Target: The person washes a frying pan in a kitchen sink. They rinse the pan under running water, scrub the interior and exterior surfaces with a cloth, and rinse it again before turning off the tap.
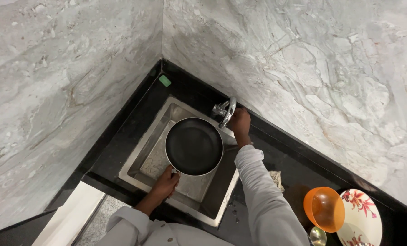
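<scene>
The steel sink (144,159) is partly hidden under a black pan (194,146) held level over it. The pan's handle is covered by the left hand (166,184), which is closed around it. The right hand (240,124) rests on the tap (226,110); whether it grips cannot be told. At the lower right on the black counter (121,132), a flowered plate (365,216) is cut off, with an empty orange bowl (324,208) beside it.

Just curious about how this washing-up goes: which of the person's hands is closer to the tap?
The right hand. It rests right beside the tap, at the sink's far edge. The left hand is at the near side of the sink, gripping the handle of the black pan.
</scene>
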